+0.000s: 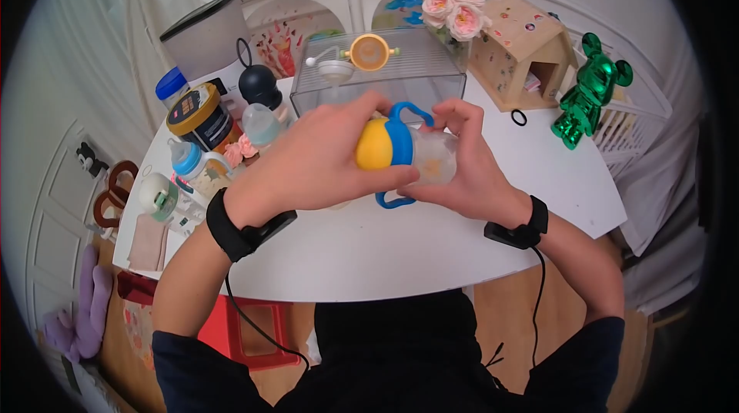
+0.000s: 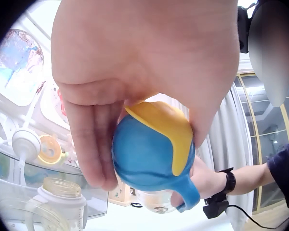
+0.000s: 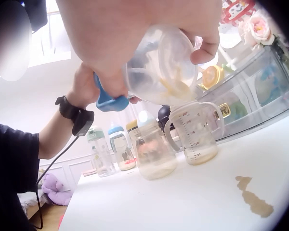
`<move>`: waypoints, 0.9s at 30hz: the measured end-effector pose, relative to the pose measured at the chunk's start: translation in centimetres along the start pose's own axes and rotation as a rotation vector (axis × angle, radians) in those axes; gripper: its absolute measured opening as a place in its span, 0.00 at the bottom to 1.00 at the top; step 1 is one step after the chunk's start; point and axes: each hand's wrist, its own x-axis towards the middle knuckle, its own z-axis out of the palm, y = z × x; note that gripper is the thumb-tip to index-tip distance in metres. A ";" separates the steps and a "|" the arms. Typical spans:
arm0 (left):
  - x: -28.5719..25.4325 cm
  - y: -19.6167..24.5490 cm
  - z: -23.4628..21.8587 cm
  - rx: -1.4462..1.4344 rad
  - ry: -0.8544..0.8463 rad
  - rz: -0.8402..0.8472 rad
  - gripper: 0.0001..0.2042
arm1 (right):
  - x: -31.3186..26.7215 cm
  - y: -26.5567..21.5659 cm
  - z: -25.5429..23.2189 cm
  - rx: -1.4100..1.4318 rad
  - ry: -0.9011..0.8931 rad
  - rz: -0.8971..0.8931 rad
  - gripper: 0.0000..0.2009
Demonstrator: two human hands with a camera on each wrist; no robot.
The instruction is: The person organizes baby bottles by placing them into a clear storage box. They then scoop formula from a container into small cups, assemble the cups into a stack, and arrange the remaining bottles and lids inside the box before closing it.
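Note:
Over the white round table both hands hold one sippy bottle on its side. My left hand grips its yellow cap and blue handled collar. In the left wrist view the left hand's fingers curl round the blue and yellow top. My right hand holds the clear body, which shows as a clear cup with yellowish residue inside, under the right hand's fingers. A blue handle sticks out towards the left hand.
A clear plastic box behind the hands carries an orange lid and a white straw part. Several bottles and a canister crowd the table's left. A handled measuring cup stands nearby. A green bear and a wooden house stand at the right.

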 end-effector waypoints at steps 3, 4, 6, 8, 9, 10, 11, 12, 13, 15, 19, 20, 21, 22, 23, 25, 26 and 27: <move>0.0 1.1 -0.9 -0.044 -0.082 -0.168 0.34 | -0.4 -0.1 -0.2 0.022 -0.033 -0.039 0.51; 0.0 1.0 -0.8 -0.051 -0.077 -0.156 0.34 | -0.4 -0.2 -0.3 0.028 -0.057 -0.041 0.50; 0.0 0.6 -0.4 -0.070 -0.064 -0.137 0.33 | -0.7 -0.1 -0.3 0.066 -0.096 -0.046 0.49; 0.1 0.0 -0.2 -0.132 -0.047 -0.123 0.34 | -1.0 0.5 -0.3 0.126 -0.128 -0.054 0.48; 0.1 -0.2 -0.2 -0.164 -0.039 -0.118 0.34 | -1.1 0.5 -0.6 0.154 -0.161 -0.029 0.49; 0.1 -0.3 -0.3 -0.150 -0.024 -0.103 0.34 | -1.1 0.4 -1.1 0.183 -0.194 -0.003 0.50; 0.2 -0.4 -0.3 -0.135 -0.009 -0.086 0.34 | -1.1 0.1 -1.5 0.211 -0.225 0.022 0.51; 0.3 -0.5 -0.4 -0.119 0.005 -0.068 0.34 | -0.8 -0.4 -2.0 0.290 -0.238 0.102 0.53; 0.3 -0.4 -0.5 -0.107 -0.002 -0.055 0.33 | -0.6 -1.2 -2.5 0.370 -0.250 0.183 0.55; 0.4 0.0 -0.9 -0.086 -0.015 -0.027 0.32 | -0.5 -1.4 -2.8 0.421 -0.290 0.291 0.58; 0.7 -0.1 -0.9 -0.108 -0.023 -0.060 0.30 | -0.6 -1.3 -2.8 0.228 -0.301 0.266 0.60; 0.8 -0.1 -0.9 -0.127 -0.027 -0.096 0.30 | -0.6 -1.4 -2.7 0.162 -0.274 0.229 0.60; 0.9 0.0 -1.0 -0.145 -0.030 -0.132 0.30 | -0.7 -1.3 -2.5 0.127 -0.261 0.217 0.59; 1.0 0.0 -1.1 -0.154 -0.028 -0.163 0.30 | -0.8 -1.1 -2.2 0.092 -0.247 0.205 0.59; 1.1 0.2 -1.2 -0.163 -0.027 -0.192 0.30 | -1.0 -0.9 -2.0 0.058 -0.232 0.194 0.58; 1.4 0.4 -1.8 -0.116 -0.015 -0.186 0.30 | -1.1 -0.7 -2.1 0.086 -0.227 0.220 0.57; 1.4 0.2 -2.3 -0.059 -0.005 -0.150 0.30 | -1.1 -0.5 -2.2 0.100 -0.223 0.232 0.56; 1.5 0.2 -2.9 -0.002 0.005 -0.113 0.30 | -1.3 -0.1 -2.3 0.070 -0.210 0.220 0.55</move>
